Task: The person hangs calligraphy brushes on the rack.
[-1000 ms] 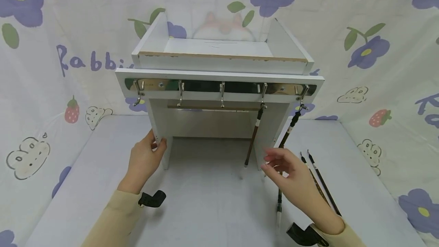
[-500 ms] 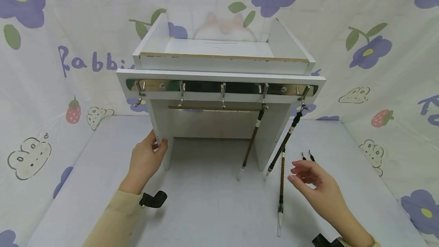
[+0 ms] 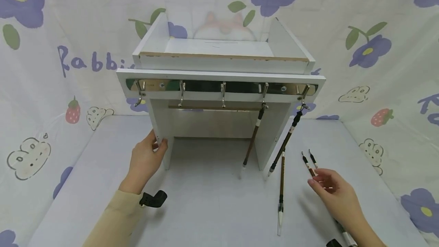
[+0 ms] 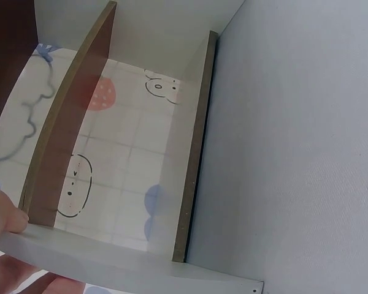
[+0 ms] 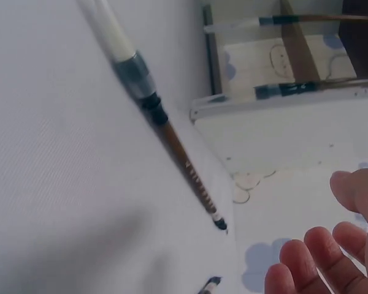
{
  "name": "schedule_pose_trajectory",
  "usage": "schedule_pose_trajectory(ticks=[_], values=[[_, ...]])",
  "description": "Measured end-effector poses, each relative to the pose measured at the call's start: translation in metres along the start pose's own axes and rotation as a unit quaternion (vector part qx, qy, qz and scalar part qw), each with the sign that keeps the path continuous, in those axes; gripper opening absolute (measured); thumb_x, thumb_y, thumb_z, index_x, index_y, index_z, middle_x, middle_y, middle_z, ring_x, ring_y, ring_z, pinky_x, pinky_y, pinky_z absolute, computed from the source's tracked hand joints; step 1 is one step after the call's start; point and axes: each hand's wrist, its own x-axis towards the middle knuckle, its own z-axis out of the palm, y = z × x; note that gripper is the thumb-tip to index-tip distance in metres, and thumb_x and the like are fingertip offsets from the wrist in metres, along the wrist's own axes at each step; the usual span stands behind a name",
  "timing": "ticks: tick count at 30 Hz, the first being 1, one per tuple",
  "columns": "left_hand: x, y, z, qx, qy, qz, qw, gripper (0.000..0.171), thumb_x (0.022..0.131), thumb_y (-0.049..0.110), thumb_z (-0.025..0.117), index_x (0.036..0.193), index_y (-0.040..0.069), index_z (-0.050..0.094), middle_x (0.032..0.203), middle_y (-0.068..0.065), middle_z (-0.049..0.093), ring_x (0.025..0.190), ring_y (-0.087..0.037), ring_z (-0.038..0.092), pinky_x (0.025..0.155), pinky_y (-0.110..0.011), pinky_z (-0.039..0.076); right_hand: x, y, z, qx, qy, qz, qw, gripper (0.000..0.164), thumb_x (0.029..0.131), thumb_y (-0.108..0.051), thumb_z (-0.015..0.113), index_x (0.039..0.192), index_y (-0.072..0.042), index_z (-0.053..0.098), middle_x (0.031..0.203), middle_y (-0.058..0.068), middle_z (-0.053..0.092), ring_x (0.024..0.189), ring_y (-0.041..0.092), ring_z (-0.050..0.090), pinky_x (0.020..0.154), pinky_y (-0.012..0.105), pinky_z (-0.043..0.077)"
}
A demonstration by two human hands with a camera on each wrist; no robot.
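Observation:
My left hand grips the front edge of the left side panel of a white wooden stand. The thumb lies on the panel edge in the left wrist view. Hooks line the stand's front; a calligraphy brush hangs from one, and a second brush from the rightmost. My right hand, fingers loosely bent and holding nothing, is over two brushes lying on the table, partly hiding them. Another brush with a clear cap lies between it and the stand.
The metal hook rail juts toward me, its left hooks bare. An open-topped tray section forms the stand's top. A patterned cloth closes off the back and sides of the white table.
My right hand has moved right and toward me, away from the brush on the rightmost hook to the brushes lying at the right. The hanging brush's lower end has swung left. My left hand stays put.

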Motion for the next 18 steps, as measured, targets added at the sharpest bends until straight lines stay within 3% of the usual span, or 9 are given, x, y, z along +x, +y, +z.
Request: schedule_pose_trajectory(ticks=[12, 18], values=[[0.0, -0.003, 0.001, -0.002, -0.001, 0.0, 1.0, 0.046, 0.1, 0.027, 0.051, 0.143, 0.013, 0.045, 0.129, -0.019, 0.059, 0.104, -0.04, 0.064, 0.076, -0.052, 0.055, 0.004, 0.032, -0.005, -0.052, 0.017, 0.084, 0.995, 0.04, 0.091, -0.032, 0.068, 0.117, -0.003, 0.062, 0.096, 0.011, 0.069, 0.075, -0.01, 0.055, 0.064, 0.009, 0.045], [0.0, -0.004, 0.001, -0.004, -0.001, 0.001, 1.0, 0.047, 0.1, 0.027, 0.052, 0.143, 0.013, 0.045, 0.129, -0.019, 0.059, 0.105, -0.04, 0.063, 0.075, -0.052, 0.055, 0.003, 0.042, -0.005, -0.065, -0.005, 0.133, 0.989, 0.044, 0.093, -0.034, 0.065, 0.121, 0.0, 0.058, 0.101, 0.015, 0.068, 0.083, 0.007, 0.058, 0.061, 0.014, 0.045]])
